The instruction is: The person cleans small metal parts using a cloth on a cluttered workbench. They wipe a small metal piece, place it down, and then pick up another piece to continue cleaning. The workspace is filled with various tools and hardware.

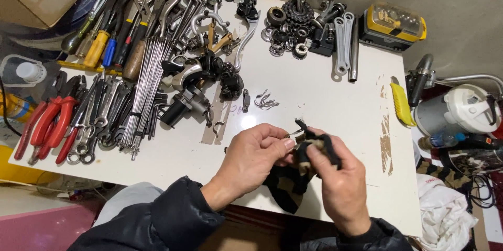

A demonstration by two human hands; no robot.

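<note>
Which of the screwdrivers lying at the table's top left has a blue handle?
The short screwdriver lying just right of the yellow-handled one. Its handle is blue; its neighbours' handles are yellow, black or wooden brown.

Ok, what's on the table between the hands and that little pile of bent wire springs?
Head view: bare white table lies between the wire springs and the left hand and right hand.

White table (pixel 325 104); red pliers (pixel 50 122); yellow case (pixel 393 25); black cloth (pixel 285 185); yellow screwdriver handle (pixel 97 47).
</note>
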